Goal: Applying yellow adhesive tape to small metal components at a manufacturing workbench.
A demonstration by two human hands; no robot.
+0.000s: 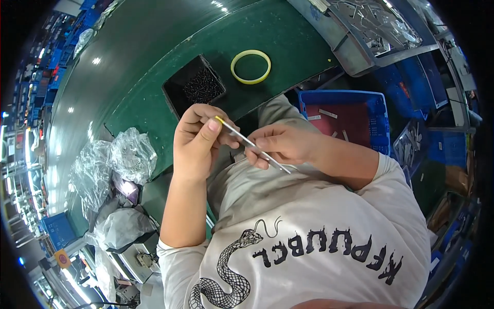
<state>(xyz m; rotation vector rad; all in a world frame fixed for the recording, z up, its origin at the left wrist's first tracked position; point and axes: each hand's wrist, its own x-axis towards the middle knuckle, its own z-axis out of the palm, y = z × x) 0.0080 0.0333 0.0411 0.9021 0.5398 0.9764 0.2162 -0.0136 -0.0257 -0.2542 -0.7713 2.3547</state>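
Observation:
Between my two hands runs a slim, silvery metal strip [257, 148], slanting from upper left to lower right. Its upper end carries a small yellow piece that looks like tape. My left hand [199, 135] pinches that end with the thumb on top. Farther down the strip, my right hand [283, 144] grips it between thumb and bent fingers. Just beyond my left hand, a black box [175, 93] holds many small dark screw-like pieces [201, 86]. A yellow tape roll [250, 81] lies flat on the green tabletop [288, 36], to the right of the box.
On the right stands a blue crate [380, 118] with several metal strips on its reddish bottom. A grey bin [355, 51] above it is heaped with metal parts. Crumpled clear plastic bags [133, 154] lie at the left, beside a phone-like dark device [128, 189].

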